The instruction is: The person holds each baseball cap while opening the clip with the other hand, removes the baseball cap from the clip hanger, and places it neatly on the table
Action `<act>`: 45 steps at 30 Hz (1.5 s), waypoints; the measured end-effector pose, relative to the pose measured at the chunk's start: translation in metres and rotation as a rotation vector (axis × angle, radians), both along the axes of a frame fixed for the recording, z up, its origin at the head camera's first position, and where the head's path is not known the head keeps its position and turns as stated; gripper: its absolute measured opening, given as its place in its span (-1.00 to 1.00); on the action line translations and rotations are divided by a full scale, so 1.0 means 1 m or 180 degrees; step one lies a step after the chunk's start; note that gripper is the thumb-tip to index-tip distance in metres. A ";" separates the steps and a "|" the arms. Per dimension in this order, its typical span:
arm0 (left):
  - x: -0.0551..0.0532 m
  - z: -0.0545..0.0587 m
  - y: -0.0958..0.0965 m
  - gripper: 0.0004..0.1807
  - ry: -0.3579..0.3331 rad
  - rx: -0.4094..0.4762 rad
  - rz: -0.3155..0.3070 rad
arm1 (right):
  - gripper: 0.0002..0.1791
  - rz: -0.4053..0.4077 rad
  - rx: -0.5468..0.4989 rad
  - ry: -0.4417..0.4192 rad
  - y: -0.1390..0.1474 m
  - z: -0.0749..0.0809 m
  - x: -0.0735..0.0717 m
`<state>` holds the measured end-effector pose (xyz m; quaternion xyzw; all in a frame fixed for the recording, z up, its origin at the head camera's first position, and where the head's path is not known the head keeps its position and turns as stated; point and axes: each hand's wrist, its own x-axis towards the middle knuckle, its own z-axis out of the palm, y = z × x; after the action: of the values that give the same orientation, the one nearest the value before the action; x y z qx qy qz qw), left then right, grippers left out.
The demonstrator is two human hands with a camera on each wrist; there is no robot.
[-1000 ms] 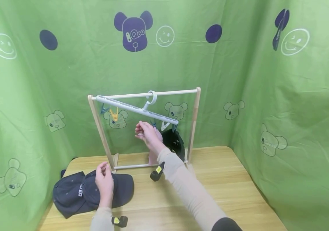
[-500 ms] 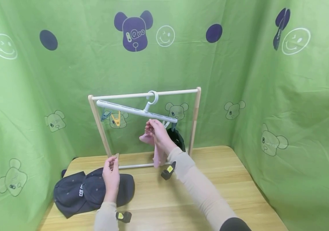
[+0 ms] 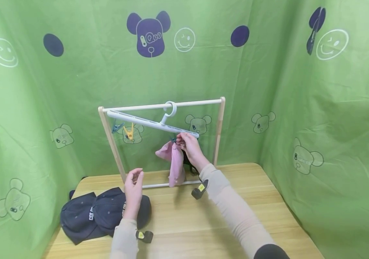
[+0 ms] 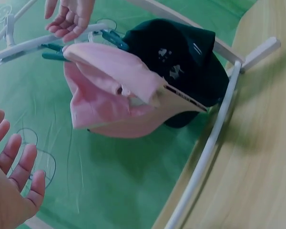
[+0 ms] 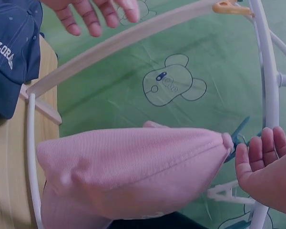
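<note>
A pink cap (image 3: 176, 165) hangs from a dark teal clip (image 3: 173, 139) on the pale blue hanger (image 3: 139, 120). My right hand (image 3: 192, 149) is just right of that clip, under the hanger bar; in the right wrist view its fingers (image 5: 256, 152) are loosely bent and hold nothing. My left hand (image 3: 134, 190) is lower and to the left, in front of the rack, with relaxed, parted fingers and nothing in them. Behind the pink cap a dark green cap (image 4: 171, 62) hangs from another teal clip (image 4: 115, 40). The hanger tilts down to the right.
The hanger hooks over the top bar of a wooden rack (image 3: 218, 136). A yellow clip (image 3: 129, 133) and a blue clip (image 3: 117, 127) dangle at its left end. Navy caps (image 3: 77, 217) overlap on the wooden table (image 3: 252, 201) at left. Green printed cloth (image 3: 203, 79) surrounds the table.
My right hand has moved right, away from the pink cap's clip, and the pink cap now shows hanging on its own. My left hand has moved right and slightly up.
</note>
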<state>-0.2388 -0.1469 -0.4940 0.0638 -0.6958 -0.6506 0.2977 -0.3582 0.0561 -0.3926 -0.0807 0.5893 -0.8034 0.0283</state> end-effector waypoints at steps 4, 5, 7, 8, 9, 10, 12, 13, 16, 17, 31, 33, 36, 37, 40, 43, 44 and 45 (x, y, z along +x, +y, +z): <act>-0.006 0.008 0.007 -0.75 -0.0028 0.0120 -0.0189 | -0.67 -0.0059 0.0074 0.0045 0.003 -0.003 -0.003; -0.006 0.011 0.010 -0.74 -0.0045 0.0111 -0.0237 | -0.65 -0.0080 0.0109 0.0052 0.003 -0.004 -0.003; -0.005 0.017 0.014 -0.72 -0.0076 0.0095 -0.0342 | -0.63 -0.0126 0.0178 0.0057 0.004 -0.006 -0.004; -0.003 0.022 0.017 -0.71 -0.0094 0.0081 -0.0389 | -0.63 -0.0140 0.0204 0.0058 0.004 -0.007 -0.005; -0.002 0.026 0.020 -0.71 -0.0113 0.0068 -0.0424 | -0.63 -0.0152 0.0231 0.0050 0.005 -0.008 -0.005; 0.001 0.030 0.022 -0.71 -0.0130 0.0052 -0.0456 | -0.62 -0.0157 0.0267 0.0053 0.005 -0.009 -0.006; 0.005 0.039 0.027 -0.70 -0.0132 0.0011 -0.0513 | -0.61 -0.0155 0.0335 0.0054 0.005 -0.011 -0.007; 0.006 0.041 0.030 -0.70 -0.0121 -0.0023 -0.0533 | -0.60 -0.0151 0.0377 0.0061 0.005 -0.011 -0.007; 0.006 0.044 0.035 -0.69 -0.0106 -0.0096 -0.0615 | -0.59 -0.0120 0.0497 0.0084 0.004 -0.014 -0.009; 0.004 0.043 0.036 -0.69 -0.0104 -0.0108 -0.0656 | -0.59 -0.0107 0.0525 0.0085 0.004 -0.014 -0.009; -0.037 0.006 0.052 -0.63 -0.0158 -0.0032 -0.1091 | -0.60 -0.0139 0.1177 0.0326 -0.003 -0.016 -0.015; -0.039 0.005 0.053 -0.63 -0.0144 -0.0068 -0.1156 | -0.60 -0.0182 0.1246 0.0355 -0.005 -0.018 -0.017; -0.036 0.013 0.056 -0.63 -0.0128 -0.0107 -0.1274 | -0.60 -0.0218 0.1283 0.0391 -0.006 -0.020 -0.020; -0.035 0.015 0.057 -0.63 -0.0144 -0.0113 -0.1313 | -0.60 -0.0222 0.1274 0.0399 -0.007 -0.021 -0.021; -0.037 0.014 0.060 -0.62 -0.0182 -0.0056 -0.1411 | -0.61 -0.0205 0.1212 0.0386 -0.006 -0.024 -0.023; -0.043 0.006 0.061 -0.62 -0.0165 -0.0046 -0.1443 | -0.62 -0.0179 0.1170 0.0352 -0.003 -0.026 -0.025; -0.045 0.004 0.062 -0.63 -0.0141 -0.0052 -0.1442 | -0.63 -0.0162 0.1144 0.0333 -0.003 -0.027 -0.027; -0.045 0.003 0.063 -0.64 -0.0126 -0.0066 -0.1438 | -0.63 -0.0144 0.1127 0.0322 -0.003 -0.027 -0.028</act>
<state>-0.2842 -0.0842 -0.4911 -0.0840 -0.7047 -0.6922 0.1314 -0.3859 0.0535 -0.4196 -0.1015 0.7238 -0.6824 -0.0057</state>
